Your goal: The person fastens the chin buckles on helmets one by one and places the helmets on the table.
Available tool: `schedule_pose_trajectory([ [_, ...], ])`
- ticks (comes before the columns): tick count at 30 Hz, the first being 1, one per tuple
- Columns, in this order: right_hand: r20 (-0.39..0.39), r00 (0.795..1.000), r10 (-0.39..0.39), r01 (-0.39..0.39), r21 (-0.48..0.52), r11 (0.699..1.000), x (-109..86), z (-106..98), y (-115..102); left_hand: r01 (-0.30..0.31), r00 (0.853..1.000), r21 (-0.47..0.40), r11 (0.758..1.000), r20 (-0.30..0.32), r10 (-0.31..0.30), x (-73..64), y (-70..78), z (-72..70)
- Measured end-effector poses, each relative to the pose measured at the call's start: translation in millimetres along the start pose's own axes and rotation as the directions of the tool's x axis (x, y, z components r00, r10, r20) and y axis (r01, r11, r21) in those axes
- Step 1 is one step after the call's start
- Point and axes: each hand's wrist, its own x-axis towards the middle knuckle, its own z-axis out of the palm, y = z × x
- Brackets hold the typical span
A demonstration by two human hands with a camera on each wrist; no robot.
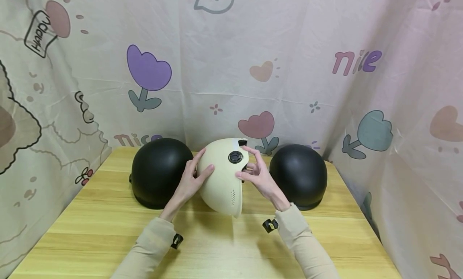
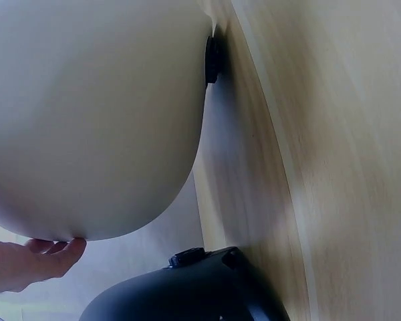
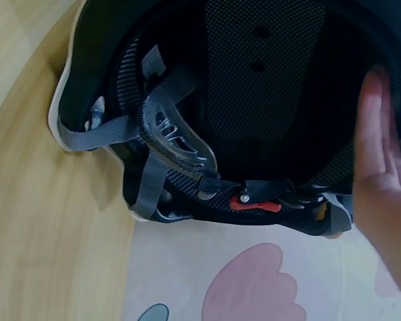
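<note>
A cream helmet (image 1: pixel 220 178) is tipped on its side between both hands, its opening facing right. My left hand (image 1: pixel 189 178) holds the rounded shell from the left, thumb and fingers spread around it; in the left wrist view some fingertips touch the shell (image 2: pixel 100 120). At the opening's edge, my right hand (image 1: pixel 258 174) grips the rim, with the thumb on the outside. The right wrist view shows fingers reaching inside, beside the dark padding (image 3: pixel 260 80). A grey chin strap (image 3: pixel 100 134) and a red buckle tab (image 3: pixel 254 204) lie across the opening.
One black helmet (image 1: pixel 159 174) sits on the wooden table (image 1: pixel 224 255) to the left, close to my left hand. Another black helmet (image 1: pixel 300 176) stands to the right, behind my right wrist. A patterned cloth (image 1: pixel 217 70) hangs around the table's back and sides.
</note>
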Motion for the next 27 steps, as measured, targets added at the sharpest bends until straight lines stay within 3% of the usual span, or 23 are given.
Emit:
schedule_pose_trajectory([
  [11,0.002,1.000,-0.008,0.008,0.164,0.986,0.0,5.7,-5.0,-0.015,1.000,0.013,1.000,0.007,0.015,-2.1,-0.9,-0.6],
  [18,-0.016,1.000,-0.010,0.015,0.295,0.955,-2.2,6.9,-6.8,-0.012,1.000,0.061,0.998,-0.023,0.014,-3.0,8.8,-4.9],
  [27,-0.048,0.999,0.024,-0.006,0.350,0.937,-2.0,7.0,-1.5,-0.006,1.000,0.103,0.995,-0.030,0.009,0.6,14.0,-8.4],
])
